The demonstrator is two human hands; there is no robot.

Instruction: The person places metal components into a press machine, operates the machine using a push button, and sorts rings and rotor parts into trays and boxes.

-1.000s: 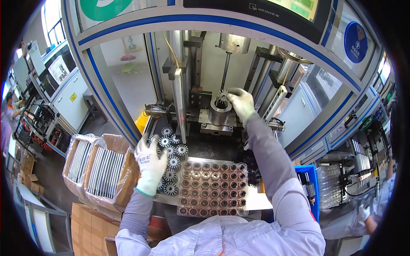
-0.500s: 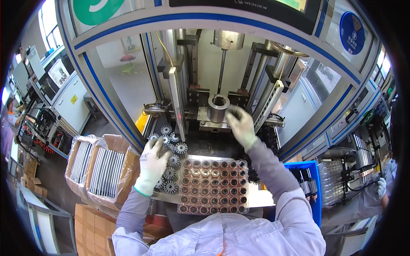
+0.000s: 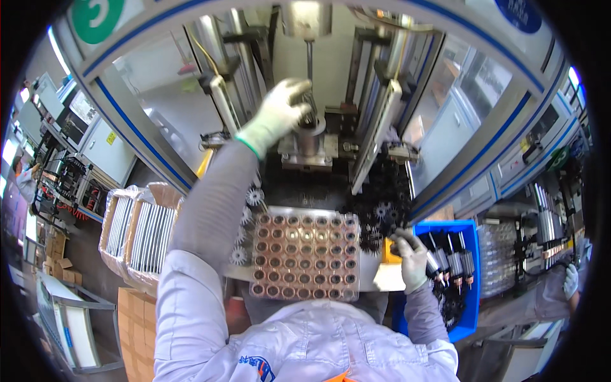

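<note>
My left hand point(image 3: 280, 113), in a white glove, reaches into the machine. Its fingers are closed round a dark round slotted part point(image 3: 308, 113) over the mouth of the metal cylinder point(image 3: 310, 139) on the press block. Whether the part touches the cylinder I cannot tell. My right hand point(image 3: 411, 260), gloved too, is at the left edge of the blue bin point(image 3: 473, 274). Its fingers are curled, and what they hold, if anything, is unclear. A clear tray point(image 3: 305, 256) with rows of copper-coloured rings lies between my arms.
Toothed metal discs point(image 3: 238, 256) lie left of the tray, partly behind my left forearm. More dark toothed discs point(image 3: 386, 211) are piled at the right. Shafted parts point(image 3: 453, 264) fill the bin. Rods stand in a lined carton point(image 3: 151, 237) at left. Machine posts point(image 3: 377, 137) flank the cylinder.
My left hand has moved from the toothed discs up to the cylinder, now with a dark part. My right hand has left the cylinder and come down beside the blue bin. The view has shifted.
</note>
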